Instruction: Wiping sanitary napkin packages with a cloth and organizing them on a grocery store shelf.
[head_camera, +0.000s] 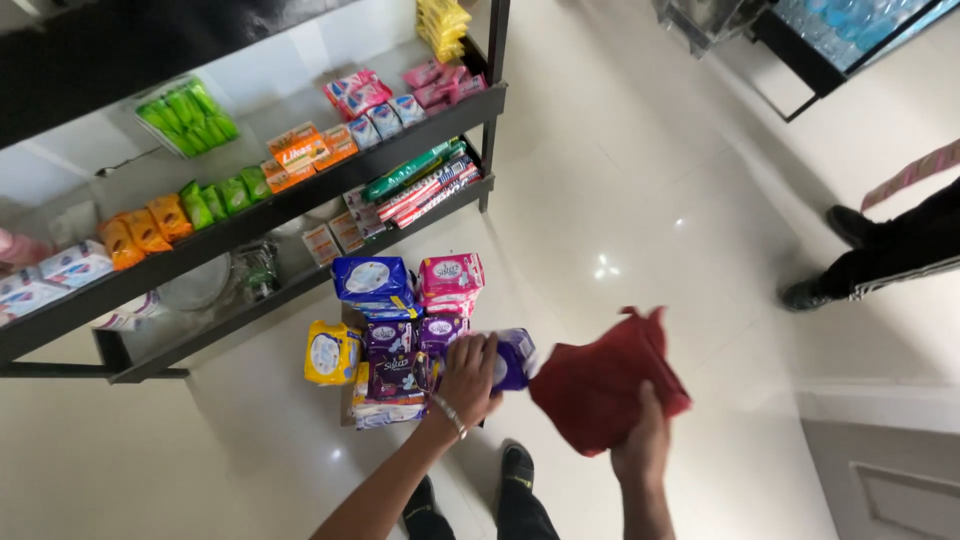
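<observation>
A purple packet (512, 358) is gripped by the left hand (468, 378), a red cloth (605, 385) clutched by the right hand (643, 440); the stacked packets (395, 330) below could be toppled.

Left hand (468, 375) on a purple pack (512, 358) with a white panel. Right hand (640, 440) holds a plain dark-red cloth (605, 385) (no pattern). Floor stack: blue pack (372, 282) with white oval, pink pack (450, 275), yellow pack (332, 352), dark purple packs (392, 360). Shelf frame (300, 205) black; on it orange packets (145, 230), green packets (225, 197), bright green sachets (188, 113) far left, pink packs (440, 82), yellow stack (442, 25) far. Floor (620, 180) glossy cream tile. Another person's black trousers (905, 250) with white side stripe, right.
</observation>
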